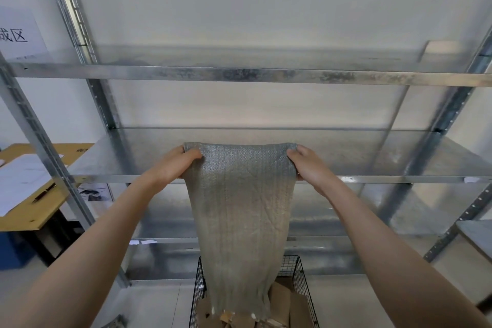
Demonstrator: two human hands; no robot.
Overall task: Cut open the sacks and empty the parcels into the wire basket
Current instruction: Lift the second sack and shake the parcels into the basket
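A grey woven sack [238, 221] hangs upside down in front of me, held up high by its two top corners. My left hand [177, 161] grips the left corner and my right hand [310, 165] grips the right corner. The sack's open lower end reaches into a black wire basket [303, 282] below. Brown cardboard parcels [286, 303] lie in the basket, several of them at the sack's mouth. The sack looks flat and slack along most of its length.
A galvanized metal shelving rack [239, 76] stands right behind the sack and basket, its uprights at left and right. A wooden desk [40, 210] with papers and a pen is at the left, a blue bin [13, 250] beneath it.
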